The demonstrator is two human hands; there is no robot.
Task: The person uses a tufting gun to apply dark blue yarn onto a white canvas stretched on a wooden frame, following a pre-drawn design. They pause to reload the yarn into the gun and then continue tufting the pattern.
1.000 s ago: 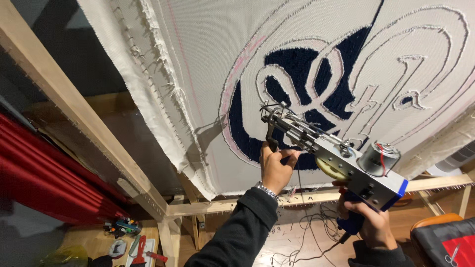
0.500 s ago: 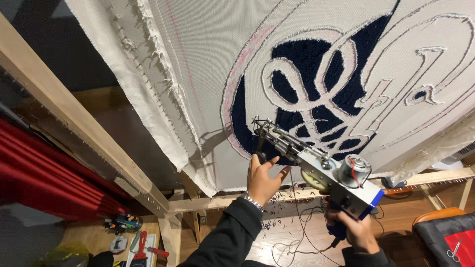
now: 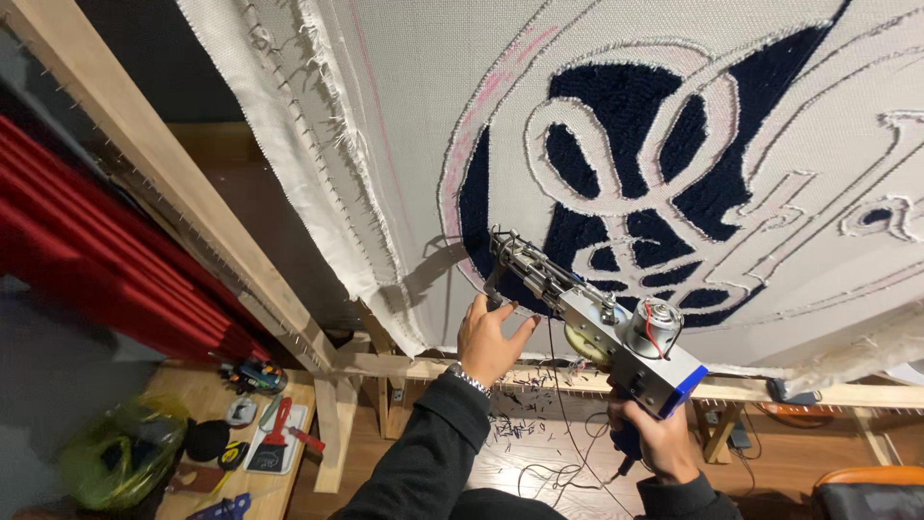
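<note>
left hand (image 3: 493, 337) fingers curled on front grip | right hand (image 3: 662, 441) fist wraps rear handle of grey-blue metal tufting gun (image 3: 597, 318) | risk: tilted needle could tear white backing cloth (image 3: 462, 77)

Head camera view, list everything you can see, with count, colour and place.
tufting gun: one, silver and blue, tip against the cloth, centre
cloth: one, off-white with navy tufted shapes, stretched across the top
wooden frame: one, pale wood, left side and bottom edge
curtain: one, red, far left
small tools: several, mixed colours, low table at bottom left
yarn scraps: many, dark, on the floor
left hand: one, on the gun's front handle
right hand: one, on the rear grip
</note>
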